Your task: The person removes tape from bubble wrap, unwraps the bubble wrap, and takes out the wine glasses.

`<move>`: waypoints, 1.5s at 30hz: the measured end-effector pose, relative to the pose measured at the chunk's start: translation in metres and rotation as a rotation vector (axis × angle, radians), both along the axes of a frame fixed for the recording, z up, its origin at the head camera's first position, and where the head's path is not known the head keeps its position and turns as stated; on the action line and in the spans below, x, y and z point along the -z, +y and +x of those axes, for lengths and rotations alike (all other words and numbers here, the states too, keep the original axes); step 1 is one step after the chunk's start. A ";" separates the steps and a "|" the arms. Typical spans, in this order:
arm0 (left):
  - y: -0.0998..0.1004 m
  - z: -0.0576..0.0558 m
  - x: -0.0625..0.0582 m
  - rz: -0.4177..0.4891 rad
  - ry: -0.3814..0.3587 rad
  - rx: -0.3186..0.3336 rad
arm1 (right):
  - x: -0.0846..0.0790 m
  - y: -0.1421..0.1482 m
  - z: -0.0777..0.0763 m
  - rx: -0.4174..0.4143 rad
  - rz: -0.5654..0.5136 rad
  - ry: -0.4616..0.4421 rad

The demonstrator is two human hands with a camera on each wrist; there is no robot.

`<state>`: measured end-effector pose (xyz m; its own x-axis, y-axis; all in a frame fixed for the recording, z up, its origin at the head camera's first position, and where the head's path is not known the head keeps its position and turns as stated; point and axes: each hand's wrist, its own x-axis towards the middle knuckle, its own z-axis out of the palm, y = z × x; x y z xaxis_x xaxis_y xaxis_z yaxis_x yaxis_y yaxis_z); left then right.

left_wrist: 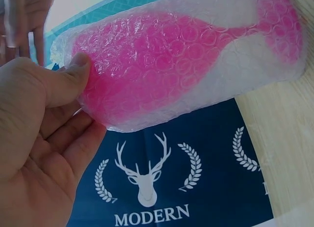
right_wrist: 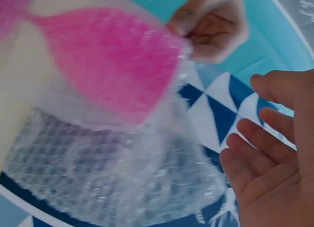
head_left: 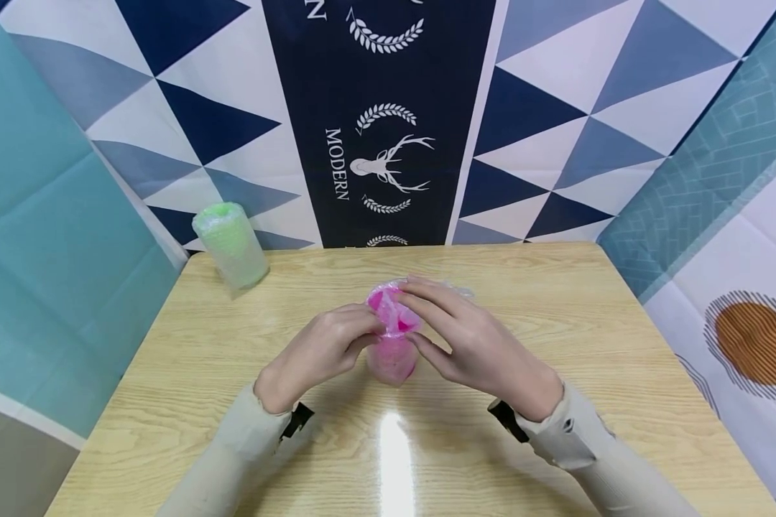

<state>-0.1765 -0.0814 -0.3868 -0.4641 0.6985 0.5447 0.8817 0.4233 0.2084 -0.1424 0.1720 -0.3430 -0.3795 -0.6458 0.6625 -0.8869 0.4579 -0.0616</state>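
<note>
Bubble wrap (right_wrist: 98, 173) sheathes the pink goblet (left_wrist: 152, 60) over the wooden table (head_left: 569, 301); the left hand (head_left: 328, 341) pinches its rim at nine o'clock, the right hand (head_left: 475, 341), fingers loose and gripping nothing, at three; a green wrapped cylinder (head_left: 233, 248) at ten.

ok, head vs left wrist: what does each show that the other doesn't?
Head only: the green bubble-wrapped bundle at the table's back left, both sleeves, and the orange disc print at right.

Left wrist only: the stem and foot of the pink bubble-wrapped goblet.

Both: the goblet's bowl, the left hand pinching its rim, the right hand (only partly in left wrist), some tabletop, and the MODERN deer print.
</note>
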 end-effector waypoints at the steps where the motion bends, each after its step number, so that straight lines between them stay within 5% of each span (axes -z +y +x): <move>1: 0.000 0.000 0.000 0.004 -0.001 0.003 | 0.003 0.001 -0.002 0.012 0.016 -0.012; 24: 0.001 -0.001 0.002 0.033 0.003 0.007 | 0.033 0.013 -0.021 0.053 0.065 -0.059; 45: 0.002 -0.003 0.004 0.060 -0.050 0.002 | 0.047 0.033 -0.029 0.052 -0.056 -0.104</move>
<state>-0.1799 -0.0799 -0.3910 -0.4903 0.6661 0.5620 0.8704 0.4071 0.2769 -0.1717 0.2047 -0.3900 -0.4801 -0.5865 0.6523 -0.8493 0.4968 -0.1784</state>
